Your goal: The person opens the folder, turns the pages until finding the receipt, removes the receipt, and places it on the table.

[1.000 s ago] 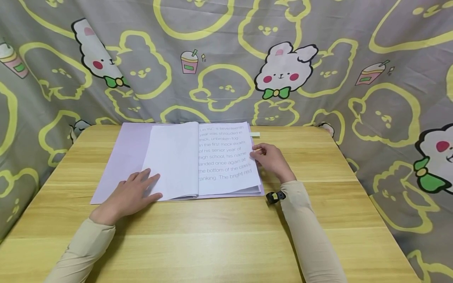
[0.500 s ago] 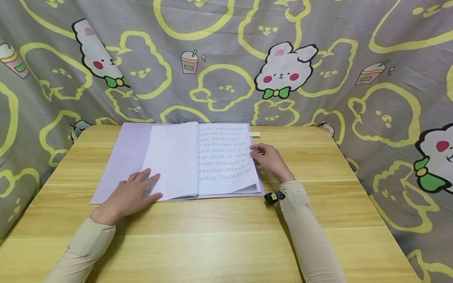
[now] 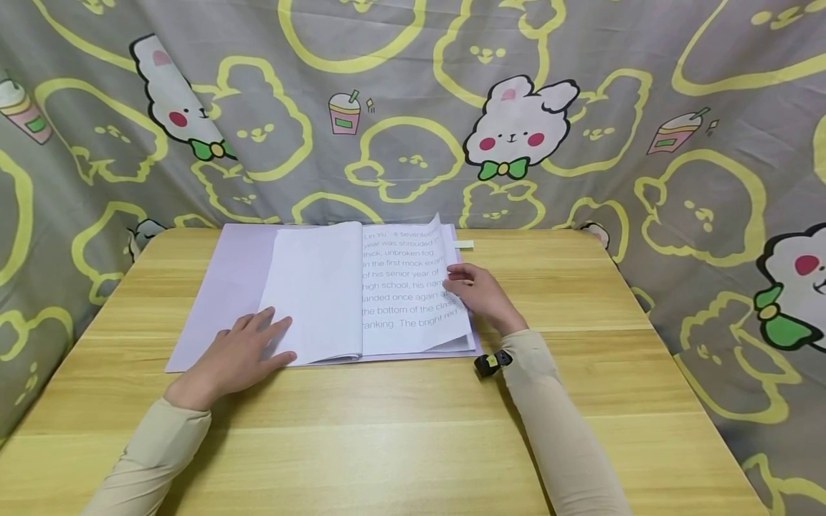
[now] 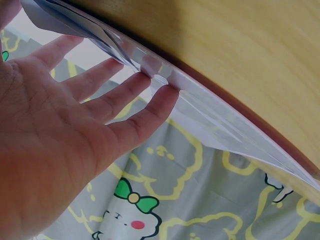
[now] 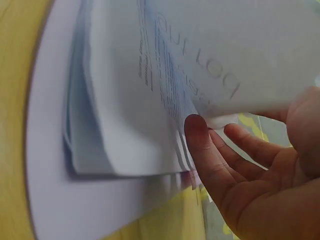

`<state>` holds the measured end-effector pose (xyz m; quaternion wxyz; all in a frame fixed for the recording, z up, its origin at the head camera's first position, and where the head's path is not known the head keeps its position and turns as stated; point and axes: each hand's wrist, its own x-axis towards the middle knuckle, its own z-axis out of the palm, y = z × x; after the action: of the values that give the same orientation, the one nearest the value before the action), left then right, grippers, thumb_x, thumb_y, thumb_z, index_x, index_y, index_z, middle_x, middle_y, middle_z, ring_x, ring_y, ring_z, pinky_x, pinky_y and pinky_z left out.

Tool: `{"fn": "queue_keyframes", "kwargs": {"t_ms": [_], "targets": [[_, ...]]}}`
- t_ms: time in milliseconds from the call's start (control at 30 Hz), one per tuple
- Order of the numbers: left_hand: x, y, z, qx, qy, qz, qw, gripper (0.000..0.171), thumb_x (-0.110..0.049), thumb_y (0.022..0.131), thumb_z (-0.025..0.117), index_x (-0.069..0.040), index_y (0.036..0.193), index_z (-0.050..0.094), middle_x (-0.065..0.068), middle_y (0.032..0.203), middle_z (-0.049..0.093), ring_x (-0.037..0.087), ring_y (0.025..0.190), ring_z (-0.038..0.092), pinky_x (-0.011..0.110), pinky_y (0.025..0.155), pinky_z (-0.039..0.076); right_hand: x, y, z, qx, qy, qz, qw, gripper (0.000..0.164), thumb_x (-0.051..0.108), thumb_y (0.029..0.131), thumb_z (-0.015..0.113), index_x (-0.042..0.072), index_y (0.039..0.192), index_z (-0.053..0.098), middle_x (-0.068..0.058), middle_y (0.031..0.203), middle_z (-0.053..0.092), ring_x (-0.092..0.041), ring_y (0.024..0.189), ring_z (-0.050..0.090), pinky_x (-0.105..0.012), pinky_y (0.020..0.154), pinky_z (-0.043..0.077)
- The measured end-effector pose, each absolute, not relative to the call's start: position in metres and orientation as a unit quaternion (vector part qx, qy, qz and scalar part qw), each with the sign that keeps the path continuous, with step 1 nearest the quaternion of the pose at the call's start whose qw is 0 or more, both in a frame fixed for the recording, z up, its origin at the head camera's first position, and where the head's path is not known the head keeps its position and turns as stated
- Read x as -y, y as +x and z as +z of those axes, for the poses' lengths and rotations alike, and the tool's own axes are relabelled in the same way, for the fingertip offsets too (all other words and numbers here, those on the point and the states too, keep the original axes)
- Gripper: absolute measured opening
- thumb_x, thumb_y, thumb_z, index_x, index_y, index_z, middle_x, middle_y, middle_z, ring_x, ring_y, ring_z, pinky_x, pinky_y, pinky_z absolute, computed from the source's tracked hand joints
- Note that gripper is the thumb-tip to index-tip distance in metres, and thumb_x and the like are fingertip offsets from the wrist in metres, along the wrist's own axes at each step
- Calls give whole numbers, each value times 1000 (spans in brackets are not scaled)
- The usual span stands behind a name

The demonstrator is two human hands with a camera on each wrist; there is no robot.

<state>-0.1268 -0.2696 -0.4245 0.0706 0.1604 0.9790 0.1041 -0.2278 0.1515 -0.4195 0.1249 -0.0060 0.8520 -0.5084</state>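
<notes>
A booklet with a lavender cover [image 3: 226, 279] lies open on the table, its left page [image 3: 319, 287] blank and its right page [image 3: 403, 287] printed with large English text. My left hand [image 3: 232, 355] rests with spread fingers on the lower left of the booklet, at the edge of the blank page. With thumb and fingers my right hand [image 3: 482, 290] pinches the outer edge of the printed page, which is bent up and curls at its top corner. In the right wrist view, the lifted page [image 5: 270, 45] stands away from the sheets [image 5: 120, 125] beneath.
A pale tab [image 3: 464, 244] sticks out from the booklet's right edge near the top. The wooden table [image 3: 361, 451] stretches in front of and beside the booklet. Behind it hangs a grey curtain [image 3: 400, 86] with cartoon prints. A small black device [image 3: 492, 363] sits at the right wrist.
My right hand has moved slightly left, drawing the printed page's outer edge inward and up, so its top corner now rises. My left hand has stayed in place.
</notes>
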Motion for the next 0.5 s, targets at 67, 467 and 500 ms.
{"fn": "queue_keyframes", "kwargs": {"t_ms": [67,467,500], "targets": [[270,-127,-424,-979,160,106,71,75,-58,99,58,-8,153,48,29,158,35,56,138,36,78,96,36,-149,-227,-419,-854,-12,-504,125,51,30,102,64,11,148,51,-12,142,57,-31,131,53,-48,112,42],[269,-127,-425,-979,159,103,73,75,-58,98,58,-8,153,48,29,158,36,55,138,37,78,95,37,-140,-224,-417,-851,-24,-511,118,46,42,107,50,22,149,54,-11,145,57,-30,121,60,-49,109,42],[269,-127,-425,-979,158,103,73,75,-59,98,58,-8,153,48,29,158,36,55,138,37,78,95,37,-139,-223,-417,-848,-25,-516,117,46,41,108,48,22,150,53,-11,145,57,-30,119,61,-48,108,43]]}}
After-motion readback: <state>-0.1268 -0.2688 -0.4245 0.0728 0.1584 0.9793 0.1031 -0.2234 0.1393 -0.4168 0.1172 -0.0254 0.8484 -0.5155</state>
